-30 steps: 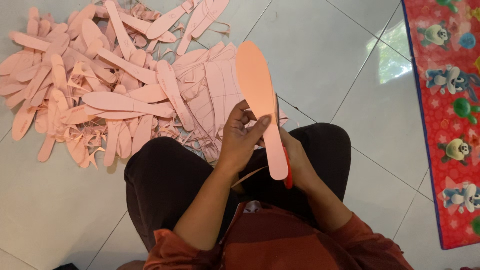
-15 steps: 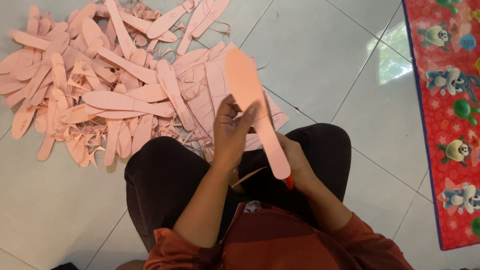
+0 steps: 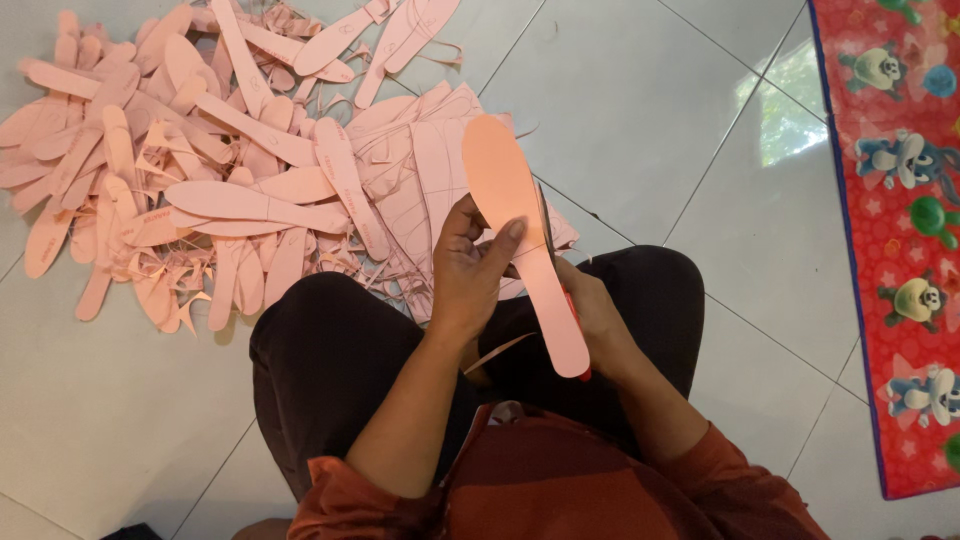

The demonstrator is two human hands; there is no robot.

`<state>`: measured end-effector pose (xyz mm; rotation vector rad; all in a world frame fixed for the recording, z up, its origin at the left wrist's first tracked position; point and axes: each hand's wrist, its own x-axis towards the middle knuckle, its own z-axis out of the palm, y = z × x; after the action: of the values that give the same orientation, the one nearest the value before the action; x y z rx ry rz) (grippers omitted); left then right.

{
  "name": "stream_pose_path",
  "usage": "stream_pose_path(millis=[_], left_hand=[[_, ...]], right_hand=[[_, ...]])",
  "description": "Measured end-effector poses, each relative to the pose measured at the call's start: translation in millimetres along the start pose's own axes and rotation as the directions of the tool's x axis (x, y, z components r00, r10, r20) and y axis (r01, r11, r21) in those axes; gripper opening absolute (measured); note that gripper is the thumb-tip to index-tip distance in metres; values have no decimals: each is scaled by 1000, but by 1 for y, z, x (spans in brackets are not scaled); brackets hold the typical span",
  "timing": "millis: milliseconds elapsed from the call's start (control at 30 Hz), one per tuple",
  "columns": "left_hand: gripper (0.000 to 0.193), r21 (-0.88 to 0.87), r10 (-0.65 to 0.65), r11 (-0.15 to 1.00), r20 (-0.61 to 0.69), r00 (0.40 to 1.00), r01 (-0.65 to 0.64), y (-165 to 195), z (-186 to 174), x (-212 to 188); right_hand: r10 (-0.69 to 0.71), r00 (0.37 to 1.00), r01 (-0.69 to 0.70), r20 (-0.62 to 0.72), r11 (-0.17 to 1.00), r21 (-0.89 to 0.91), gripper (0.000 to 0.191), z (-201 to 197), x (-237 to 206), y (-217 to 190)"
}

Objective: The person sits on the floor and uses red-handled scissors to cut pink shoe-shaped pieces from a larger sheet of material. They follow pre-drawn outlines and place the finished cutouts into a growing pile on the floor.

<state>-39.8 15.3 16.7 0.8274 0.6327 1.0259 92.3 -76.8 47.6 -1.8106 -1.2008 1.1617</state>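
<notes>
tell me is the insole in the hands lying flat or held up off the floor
Held up: the left hand pinches the pink insole above the lap, clear of the tiled floor.

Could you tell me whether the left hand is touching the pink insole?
Touching: the head view shows the left hand with fingers and thumb pinching the pink insole.

Bare floor tiles [image 3: 650,110] open ahead-right; pile of pink insoles [image 3: 210,170] crowding ahead-left, patterned red mat [image 3: 900,200] far right

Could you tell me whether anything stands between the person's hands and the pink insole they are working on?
Nothing visible does. The left hand already grips the pink insole directly, thumb across its face. The right hand sits behind its lower edge, holding red-handled scissors against it.
</notes>
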Motion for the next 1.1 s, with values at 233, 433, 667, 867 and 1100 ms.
stream_pose_path(millis=[233, 433, 667, 867, 1100], left_hand=[[44, -29, -24, 999, -19, 1000, 23, 0, 3, 0], [49, 45, -79, 996, 38, 996, 77, -2, 2, -2], [47, 9, -96, 995, 37, 995, 96, -3, 3, -2], [48, 58, -126, 991, 70, 990, 122, -3, 3, -4], [49, 40, -142, 989, 63, 988, 140, -4, 4, -3]], right_hand=[[28, 999, -29, -35, 999, -42, 41, 7, -3, -5], [-134, 990, 140, -51, 980, 141, 44, 0, -3, 0], [-25, 998, 33, -55, 989, 147, 53, 6, -3, 12], [-117, 992, 128, -56, 955, 267, 55, 3, -1, 14], [16, 998, -6, -66, 989, 150, 51, 7, 3, 21]])
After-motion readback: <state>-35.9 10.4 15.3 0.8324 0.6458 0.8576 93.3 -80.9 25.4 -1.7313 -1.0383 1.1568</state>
